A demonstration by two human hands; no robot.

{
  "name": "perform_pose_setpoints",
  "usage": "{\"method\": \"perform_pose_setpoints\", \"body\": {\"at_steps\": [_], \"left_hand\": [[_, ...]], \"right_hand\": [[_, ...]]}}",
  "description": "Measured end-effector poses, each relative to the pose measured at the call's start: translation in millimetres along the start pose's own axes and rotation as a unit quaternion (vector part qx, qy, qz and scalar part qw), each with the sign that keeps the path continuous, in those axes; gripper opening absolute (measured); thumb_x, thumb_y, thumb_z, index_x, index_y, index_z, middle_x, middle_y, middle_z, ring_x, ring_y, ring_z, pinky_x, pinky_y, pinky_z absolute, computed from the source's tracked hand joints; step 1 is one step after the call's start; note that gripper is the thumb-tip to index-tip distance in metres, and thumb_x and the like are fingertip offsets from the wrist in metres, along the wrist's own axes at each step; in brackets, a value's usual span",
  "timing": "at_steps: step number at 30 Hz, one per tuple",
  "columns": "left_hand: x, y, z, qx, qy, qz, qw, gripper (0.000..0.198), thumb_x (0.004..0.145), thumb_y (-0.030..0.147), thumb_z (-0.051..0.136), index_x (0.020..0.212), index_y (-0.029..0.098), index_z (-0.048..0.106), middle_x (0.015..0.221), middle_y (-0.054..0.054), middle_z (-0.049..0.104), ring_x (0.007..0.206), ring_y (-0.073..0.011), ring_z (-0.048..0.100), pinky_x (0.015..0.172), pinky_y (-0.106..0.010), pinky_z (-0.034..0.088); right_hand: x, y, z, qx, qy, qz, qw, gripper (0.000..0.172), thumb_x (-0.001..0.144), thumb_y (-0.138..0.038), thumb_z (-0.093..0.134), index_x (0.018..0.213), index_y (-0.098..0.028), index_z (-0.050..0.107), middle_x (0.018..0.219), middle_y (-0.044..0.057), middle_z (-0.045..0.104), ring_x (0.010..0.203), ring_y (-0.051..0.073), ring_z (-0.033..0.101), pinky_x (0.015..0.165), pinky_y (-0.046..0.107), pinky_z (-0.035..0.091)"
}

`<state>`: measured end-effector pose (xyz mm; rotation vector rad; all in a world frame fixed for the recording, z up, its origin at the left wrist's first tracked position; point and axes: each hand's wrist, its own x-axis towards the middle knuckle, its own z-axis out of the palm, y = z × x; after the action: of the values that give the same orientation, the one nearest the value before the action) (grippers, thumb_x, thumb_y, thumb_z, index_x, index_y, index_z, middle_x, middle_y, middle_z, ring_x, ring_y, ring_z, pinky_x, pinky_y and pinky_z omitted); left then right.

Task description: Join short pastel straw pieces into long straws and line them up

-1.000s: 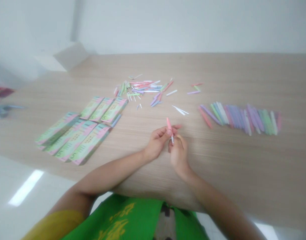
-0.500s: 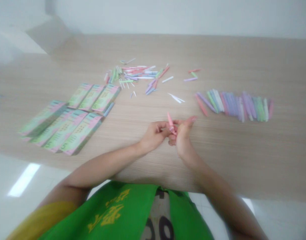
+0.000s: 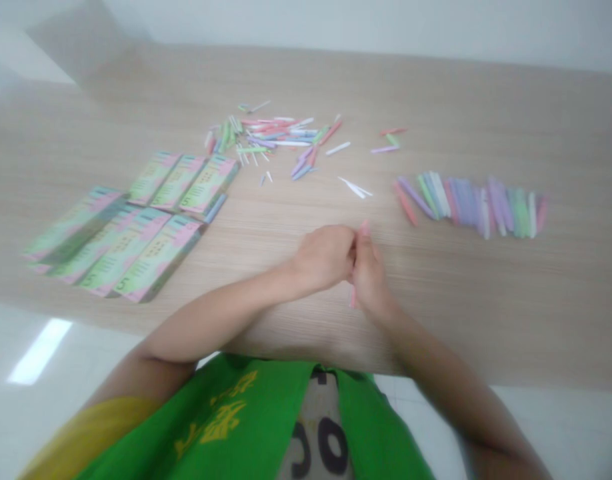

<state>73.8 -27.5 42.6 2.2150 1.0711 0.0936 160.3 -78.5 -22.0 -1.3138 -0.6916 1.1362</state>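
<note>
The wooden table (image 3: 486,300) filled most of the view, pale with a fine grain, its near edge running above a glossy white floor; a plain light wall rose behind its far edge. At the table's near middle the left hand (image 3: 326,257) and right hand (image 3: 369,277) were pressed together, both closed on a thin pink stick (image 3: 353,297) whose end showed below the right hand. Farther across the table from the hands lay a scattered pile of coloured sticks (image 3: 281,137). To the right of the hands sat a tidy row of sticks (image 3: 471,200). To their left lay flat printed packets (image 3: 131,233) in two rows.
</note>
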Motion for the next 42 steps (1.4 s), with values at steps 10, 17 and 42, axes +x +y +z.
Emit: {"method": "perform_pose_setpoints", "body": {"at_steps": [10,17,42], "left_hand": [[-8.5,-11.7,18.6,0.009,0.026,0.080,0.996,0.023,0.081,0.008,0.045,0.082,0.011,0.068,0.086,-0.012,0.069,0.089,-0.0248,0.063,0.081,-0.037,0.050],[-26.9,-57.2,26.1,-0.342,0.057,-0.056,0.936,0.034,0.090,0.029,0.045,0.116,0.010,0.058,0.096,-0.014,0.069,0.086,-0.0202,0.065,0.071,-0.033,0.054],[-48.0,-40.3,42.1,-0.301,0.173,-0.001,0.938,0.023,0.091,0.032,0.052,0.100,0.015,0.064,0.091,-0.007,0.069,0.079,-0.0150,0.062,0.069,-0.026,0.050]], "right_hand": [[-3.7,11.0,10.4,0.086,0.069,-0.005,0.994,0.047,0.085,-0.062,0.046,0.077,-0.021,0.068,0.060,0.000,0.060,0.052,0.012,0.052,0.047,0.026,0.036],[-3.0,-15.0,-2.8,0.156,0.131,-0.062,0.977,0.052,0.084,-0.069,0.042,0.064,-0.021,0.049,0.036,-0.013,0.020,0.033,0.006,0.016,0.044,0.024,0.035],[-15.8,-23.0,-11.5,0.065,0.175,-0.071,0.980,0.032,0.077,-0.051,0.067,0.082,-0.020,0.071,0.059,-0.004,0.043,0.055,0.009,0.034,0.054,0.026,0.029]]}}
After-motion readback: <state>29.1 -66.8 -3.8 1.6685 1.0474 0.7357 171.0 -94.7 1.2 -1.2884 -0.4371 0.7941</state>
